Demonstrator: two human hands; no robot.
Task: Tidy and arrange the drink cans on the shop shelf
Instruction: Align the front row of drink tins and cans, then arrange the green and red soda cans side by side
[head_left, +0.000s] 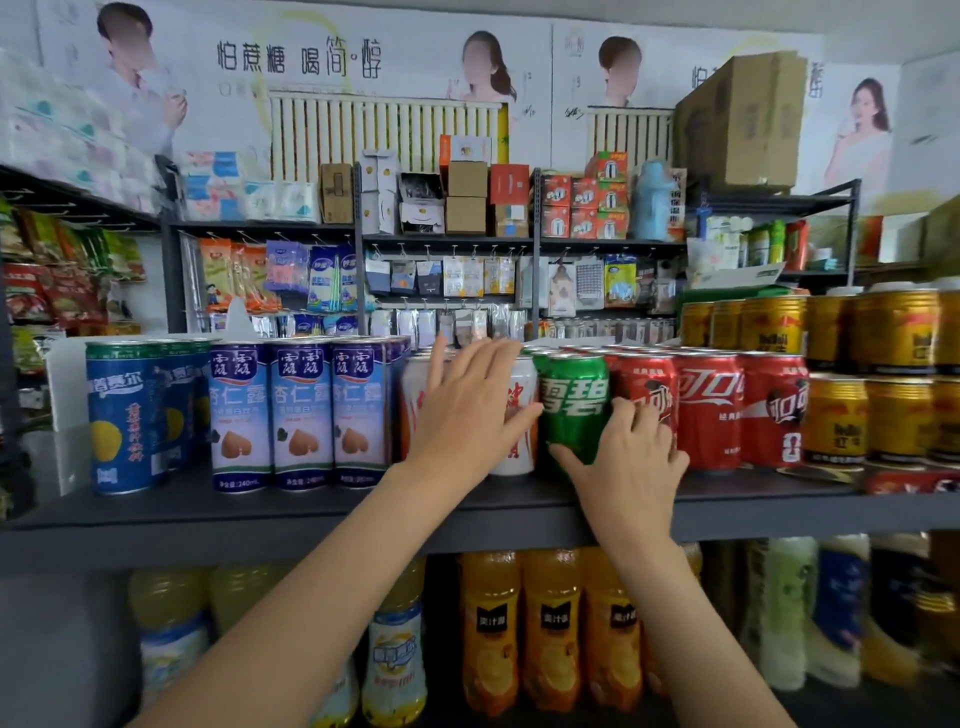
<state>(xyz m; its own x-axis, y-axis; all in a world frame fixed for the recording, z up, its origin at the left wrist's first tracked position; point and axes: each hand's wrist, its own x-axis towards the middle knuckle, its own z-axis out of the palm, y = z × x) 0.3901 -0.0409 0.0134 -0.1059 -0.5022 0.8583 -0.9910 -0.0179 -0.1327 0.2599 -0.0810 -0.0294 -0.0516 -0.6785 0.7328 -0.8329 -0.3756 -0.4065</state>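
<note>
Left hand lies flat on the white can; right hand cups the rigid, slick green can low near the shelf's front edge, a sound hold.

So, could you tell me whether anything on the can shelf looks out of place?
The red cans face different ways, their logos turned unevenly. The right hand grips the green can; the left hand lies flat on the white can.

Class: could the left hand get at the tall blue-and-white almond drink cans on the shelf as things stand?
Probably yes. The left hand lies flat on a white can right beside the tall blue-and-white almond drink cans, which stand at the shelf front unblocked.
</note>
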